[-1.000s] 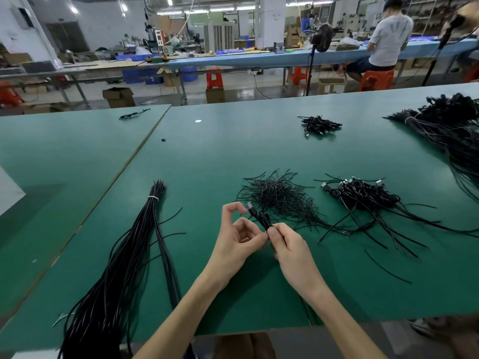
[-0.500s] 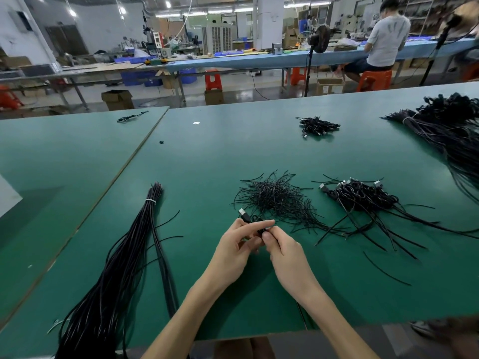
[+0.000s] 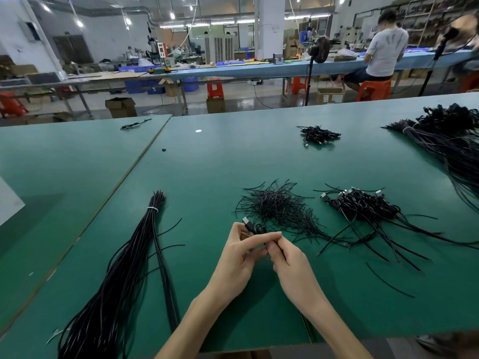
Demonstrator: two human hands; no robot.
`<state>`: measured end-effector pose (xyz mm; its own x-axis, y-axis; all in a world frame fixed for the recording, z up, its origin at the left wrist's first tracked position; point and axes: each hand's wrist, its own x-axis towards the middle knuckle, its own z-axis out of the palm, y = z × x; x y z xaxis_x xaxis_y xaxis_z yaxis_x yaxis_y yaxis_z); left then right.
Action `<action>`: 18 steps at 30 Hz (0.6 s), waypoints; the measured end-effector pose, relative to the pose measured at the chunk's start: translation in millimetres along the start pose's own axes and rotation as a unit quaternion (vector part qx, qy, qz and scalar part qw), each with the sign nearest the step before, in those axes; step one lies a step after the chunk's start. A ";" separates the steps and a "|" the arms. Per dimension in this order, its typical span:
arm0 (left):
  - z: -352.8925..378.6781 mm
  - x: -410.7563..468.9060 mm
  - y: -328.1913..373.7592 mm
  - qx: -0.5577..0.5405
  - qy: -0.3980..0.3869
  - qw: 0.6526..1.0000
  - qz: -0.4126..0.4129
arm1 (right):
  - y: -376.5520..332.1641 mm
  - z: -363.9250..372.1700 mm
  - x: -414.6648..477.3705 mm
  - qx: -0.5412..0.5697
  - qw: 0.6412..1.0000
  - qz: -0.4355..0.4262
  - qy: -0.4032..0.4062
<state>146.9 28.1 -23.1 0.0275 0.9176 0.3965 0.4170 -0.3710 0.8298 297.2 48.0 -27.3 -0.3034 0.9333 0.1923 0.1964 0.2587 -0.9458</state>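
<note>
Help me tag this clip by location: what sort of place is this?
Probably a cable-assembly factory floor: the green worktable carries a tied bundle of black cable and a pile of coiled cables with plugs, and the left hand and right hand hold one plugged cable.

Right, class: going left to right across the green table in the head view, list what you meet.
Tied cable bundle, left hand, right hand (both pinching one USB cable), pile of coiled cables, large cable heap.

A small black cable (image 3: 255,228) is being held by the left hand (image 3: 239,257) and the right hand (image 3: 287,260) over the green table (image 3: 207,172), near a pile of thin ties (image 3: 278,206).
</note>
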 end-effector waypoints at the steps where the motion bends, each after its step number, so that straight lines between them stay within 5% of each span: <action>1: -0.3 -0.2 0.1 0.018 0.009 1.000 0.001 | 1.8 -0.7 0.8 0.005 1.000 0.004 0.003; 9: 1.5 -2.9 1.9 -0.089 0.047 0.992 -0.073 | 7.7 -6.2 2.0 0.057 0.998 0.025 0.013; 18: -6.9 1.2 6.7 -0.142 -0.057 0.983 -0.104 | 3.1 -7.9 1.6 0.133 0.987 0.035 -0.080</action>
<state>143.5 25.7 -14.4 0.0769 0.9819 0.1729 0.1551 -0.1831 0.9708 304.6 52.3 -27.9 -0.4448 0.8900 0.1005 -0.0228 0.1010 -0.9946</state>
